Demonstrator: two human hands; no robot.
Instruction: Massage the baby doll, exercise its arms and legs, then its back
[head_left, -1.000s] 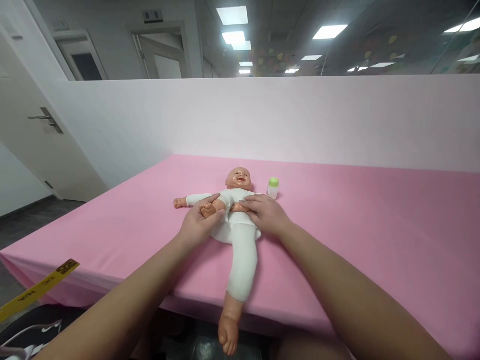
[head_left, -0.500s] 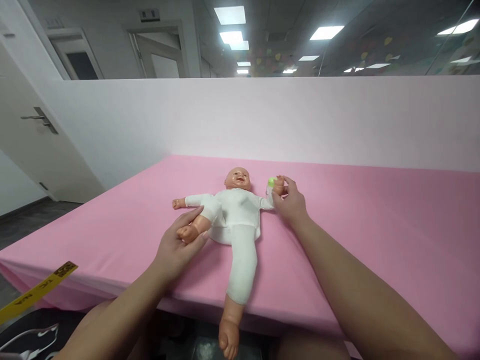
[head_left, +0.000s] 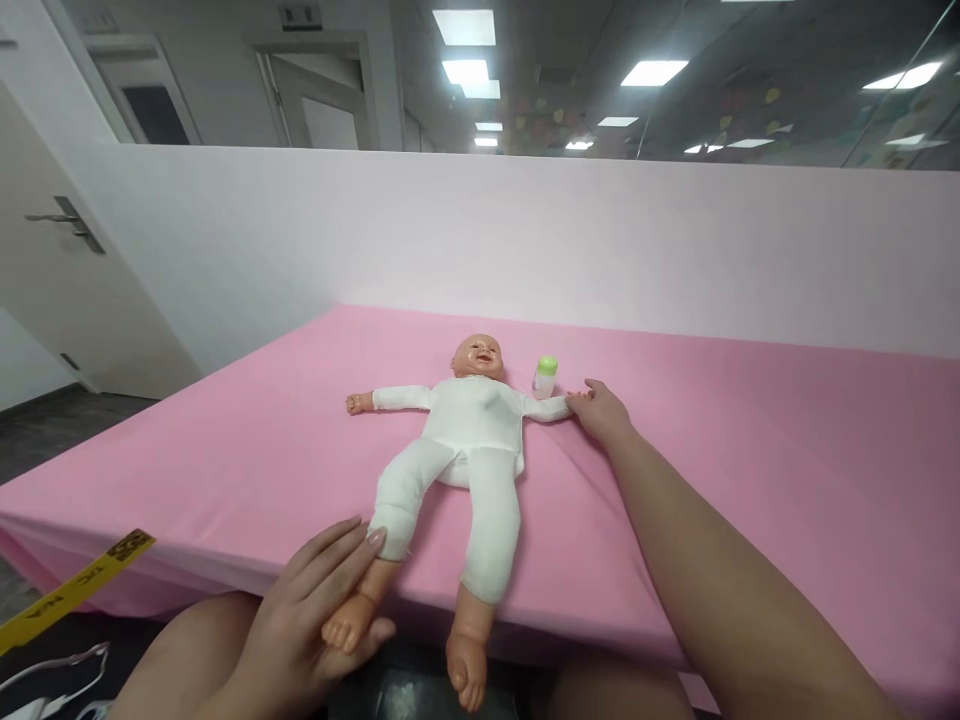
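Observation:
A baby doll in a white fabric body lies on its back on the pink-covered table, head toward the wall, both legs stretched toward me. Its feet reach past the near edge. My left hand is loosely around the lower leg and foot on the left, long fingers along the shin and thumb beneath the foot. My right hand is closed on the doll's small hand, mostly hiding it, with that arm stretched out to the side. Close by that arm stands a small bottle with a light green cap.
The pink cloth covers the table and drapes over its near edge. Behind it rises a white wall with glass above. A door is at the left. A yellow strip and a white cable show at lower left.
My left hand has come down toward me and the doll's bent leg is now straightened. The doll's arm on the right has been lowered outward with my right hand, uncovering the bottle.

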